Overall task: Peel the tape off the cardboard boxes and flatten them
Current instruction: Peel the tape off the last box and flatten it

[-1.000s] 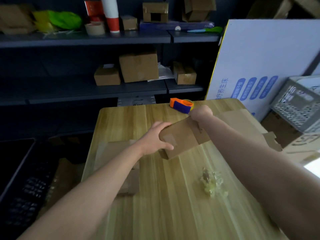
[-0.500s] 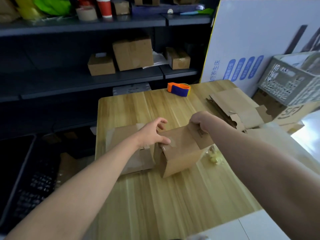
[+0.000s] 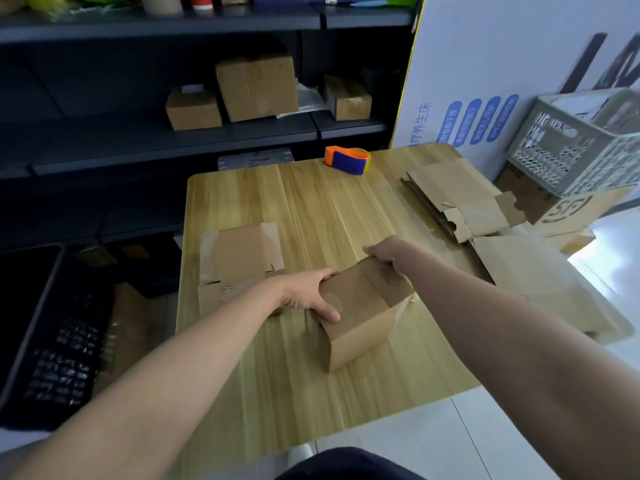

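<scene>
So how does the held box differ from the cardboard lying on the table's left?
The box stands full-shaped; the left cardboard lies flat. The left hand and right hand grip the box; no hand holds the left cardboard. Both are brown cardboard on the table.

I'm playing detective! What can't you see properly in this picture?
Head view:
- Fingertips of the right hand: hidden behind the box.
- Print on the box flap: too small, blurred.
- Top-shelf things: cut off by the upper edge.
- Crate contents: blurred, hidden by its wall.
</scene>
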`<state>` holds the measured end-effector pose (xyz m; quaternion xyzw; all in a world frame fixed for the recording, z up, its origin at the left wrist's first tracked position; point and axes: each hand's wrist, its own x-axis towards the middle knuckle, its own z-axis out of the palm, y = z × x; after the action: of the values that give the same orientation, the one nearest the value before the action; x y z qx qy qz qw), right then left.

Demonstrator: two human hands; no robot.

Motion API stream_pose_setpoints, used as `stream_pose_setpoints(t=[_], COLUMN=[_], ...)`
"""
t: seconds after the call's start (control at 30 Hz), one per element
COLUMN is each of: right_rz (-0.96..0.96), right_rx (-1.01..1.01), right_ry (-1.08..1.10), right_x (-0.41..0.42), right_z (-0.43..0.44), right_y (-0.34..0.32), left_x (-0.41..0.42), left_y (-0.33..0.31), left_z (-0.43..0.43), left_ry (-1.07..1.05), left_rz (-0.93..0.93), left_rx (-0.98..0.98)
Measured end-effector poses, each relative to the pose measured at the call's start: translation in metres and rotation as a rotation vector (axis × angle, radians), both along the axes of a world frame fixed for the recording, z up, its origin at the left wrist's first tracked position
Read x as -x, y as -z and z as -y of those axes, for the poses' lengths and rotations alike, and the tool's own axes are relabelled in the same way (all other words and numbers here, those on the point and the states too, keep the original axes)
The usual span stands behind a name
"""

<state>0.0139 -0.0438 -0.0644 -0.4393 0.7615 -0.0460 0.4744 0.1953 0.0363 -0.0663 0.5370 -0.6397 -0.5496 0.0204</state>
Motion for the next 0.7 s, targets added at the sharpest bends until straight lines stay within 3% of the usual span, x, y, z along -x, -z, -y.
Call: stream_pose_setpoints(t=[0.27, 0.33, 0.4, 0.5, 0.6, 0.7], right_rz=[-0.041, -0.056, -0.067, -0.029, -0.025, 0.076], right_rx=[0.026, 0.061, 0.113, 0.156, 0.209, 0.266], right_ry=[-0.232, -0.255, -0.265, -0.259, -0.278, -0.27], right_x=[0.025, 0.026, 0.027, 0.025, 0.025, 0.034], right_z=[-0.018, -0.023, -0.025, -0.025, -0.021, -0.013], right_y=[-0.021, -0.022, -0.023, -0.025, -0.03, -0.04], left_x=[0.01, 0.013, 0.018, 0.025, 0.024, 0.013], left_y=[0.005, 0.005, 0.006, 0.012, 0.011, 0.001], left_z=[-0.017, -0.023, -0.029, -0.036, -0.035, -0.034], left_ry=[-0.283, -0.26, -0.131, -0.052, -0.226, -0.487], left_rz=[0.046, 0.067, 0.202, 0.417, 0.287, -0.029], left_rx=[0.394, 0.328, 0.177, 0.225, 0.247, 0.063])
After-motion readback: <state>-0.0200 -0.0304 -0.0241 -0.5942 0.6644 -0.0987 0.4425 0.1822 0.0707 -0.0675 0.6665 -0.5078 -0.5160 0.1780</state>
